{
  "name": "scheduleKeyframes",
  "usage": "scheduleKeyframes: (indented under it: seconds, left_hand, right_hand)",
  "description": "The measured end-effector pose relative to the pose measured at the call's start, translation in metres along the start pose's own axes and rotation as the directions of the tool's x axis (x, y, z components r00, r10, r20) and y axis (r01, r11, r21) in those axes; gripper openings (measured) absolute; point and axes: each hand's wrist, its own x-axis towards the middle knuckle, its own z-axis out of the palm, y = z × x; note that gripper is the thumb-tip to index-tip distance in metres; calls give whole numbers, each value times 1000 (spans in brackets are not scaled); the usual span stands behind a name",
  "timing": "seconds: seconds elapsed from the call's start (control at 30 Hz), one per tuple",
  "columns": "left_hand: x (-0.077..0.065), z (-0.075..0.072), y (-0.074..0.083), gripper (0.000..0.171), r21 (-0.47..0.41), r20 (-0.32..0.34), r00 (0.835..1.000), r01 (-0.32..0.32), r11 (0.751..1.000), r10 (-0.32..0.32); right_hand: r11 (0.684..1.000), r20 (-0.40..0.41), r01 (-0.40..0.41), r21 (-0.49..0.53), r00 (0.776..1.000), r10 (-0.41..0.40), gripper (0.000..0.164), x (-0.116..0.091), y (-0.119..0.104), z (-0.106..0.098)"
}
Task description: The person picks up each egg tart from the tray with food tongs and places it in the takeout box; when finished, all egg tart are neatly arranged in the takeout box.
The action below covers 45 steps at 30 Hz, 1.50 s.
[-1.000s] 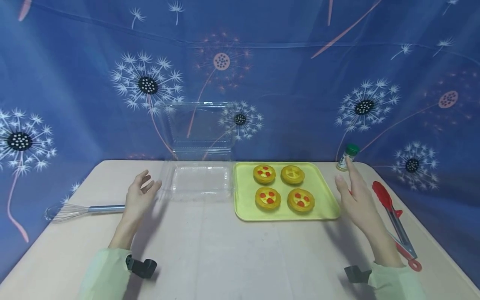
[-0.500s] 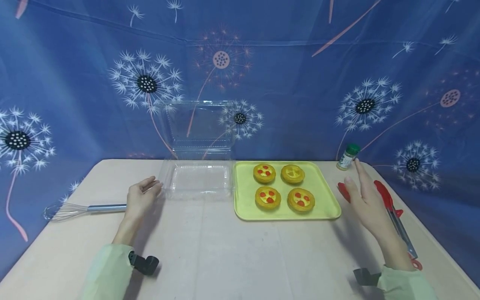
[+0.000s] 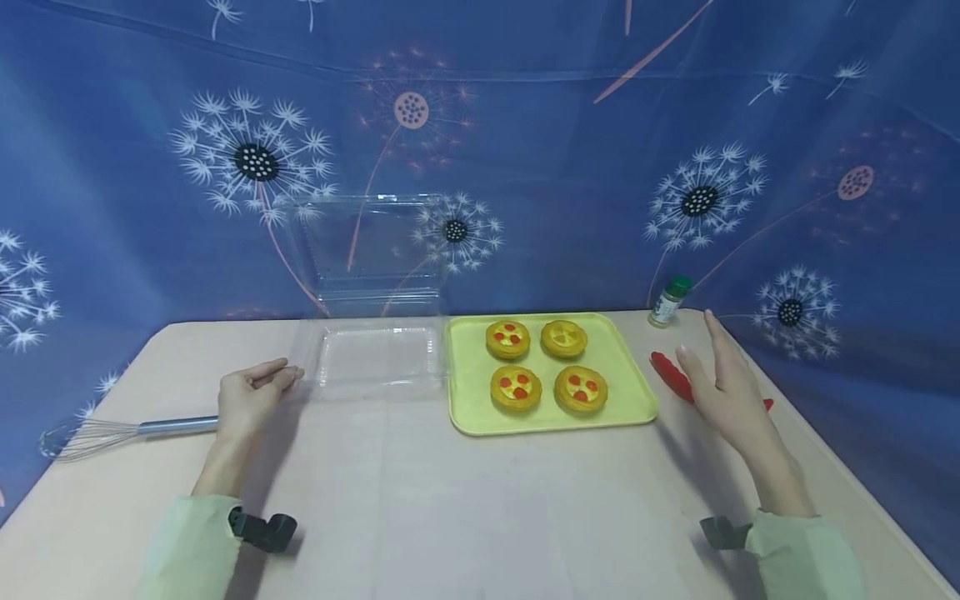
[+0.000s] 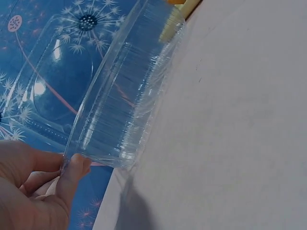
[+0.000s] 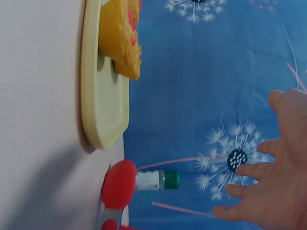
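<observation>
My left hand (image 3: 246,404) pinches the near left rim of a clear plastic clamshell box (image 4: 108,108) between thumb and fingers. The box's lid (image 3: 371,242) stands raised against the blue cloth, and its base (image 3: 378,354) is at the table's back. My right hand (image 3: 735,408) hovers with fingers spread and nothing in it, above red-tipped tongs (image 3: 671,377) that it partly covers in the head view. In the right wrist view the tongs' red tip (image 5: 119,184) lies below the fingers.
Several small tarts (image 3: 516,389) sit on a yellow tray (image 3: 633,408) right beside the box. Behind the tongs stands a green-capped spice jar (image 3: 669,302). A whisk (image 3: 135,435) lies left of my left hand. Dandelion-patterned cloth (image 3: 540,192) hangs along the table's back edge.
My left fingers have closed onto the box's rim. My right hand has moved rightward, away from the tray and over the tongs. The head view has turned slightly right.
</observation>
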Motion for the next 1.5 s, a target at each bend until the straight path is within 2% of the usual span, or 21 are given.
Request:
scheduleKeyframes:
  seconds: [0.07, 0.2, 0.33, 0.5, 0.6, 0.83, 0.97, 1.1, 1.17, 1.27, 1.3, 1.33, 1.4, 1.5]
  left_hand:
    - [0, 0, 0, 45, -26, 19, 1000, 24, 999, -23]
    - [0, -5, -2, 50, -134, 47, 997, 68, 989, -62]
    - [1, -10, -5, 55, -233, 70, 994, 96, 968, -82]
    - [3, -4, -7, 62, -298, 122, 988, 126, 946, -93]
    - [4, -7, -8, 62, -299, 118, 989, 121, 947, -89]
    - [4, -5, -9, 59, -344, 127, 990, 108, 933, -67]
    - [6, -5, -13, 55, -359, 134, 990, 88, 929, -42]
    - [11, -5, -16, 55, -326, 120, 992, 69, 943, -32]
    - [13, -5, -19, 43, -305, 106, 993, 73, 949, -43]
    - [14, -6, -20, 42, -279, 106, 993, 77, 957, -49]
    - [13, -6, -19, 43, -277, 107, 993, 80, 958, -52]
    - [11, -6, -18, 43, -272, 108, 992, 85, 959, -57]
    - [8, -5, -14, 56, -272, 118, 992, 78, 959, -47]
    - [15, -6, -23, 60, -304, 114, 993, 72, 950, -38]
  right_hand:
    - [999, 0, -36, -16, 999, 36, 74, -2, 4, -2]
    - [993, 3, -111, -38, 994, 111, 82, -3, 10, -4]
    - [975, 0, -217, -51, 976, 217, 92, -3, 18, -6]
    - [935, -20, -341, -93, 940, 341, 102, -10, 39, -14]
    - [910, -3, -392, -132, 918, 396, 109, -9, 49, -12]
    - [824, 88, -520, -225, 831, 549, 123, -14, 70, -11]
    - [795, 112, -560, -235, 796, 594, 118, -20, 74, -11]
    - [771, 122, -581, -259, 773, 623, 105, -23, 76, -11]
    - [758, 122, -587, -284, 762, 636, 99, -23, 78, -10]
    - [735, 124, -611, -294, 739, 663, 93, -21, 81, -8]
    - [732, 124, -610, -304, 736, 665, 93, -20, 83, -7]
    - [735, 121, -599, -317, 744, 658, 91, -19, 84, -6]
    - [733, 111, -593, -334, 747, 655, 86, -18, 86, -5]
    - [731, 93, -583, -355, 755, 649, 80, -16, 89, -6]
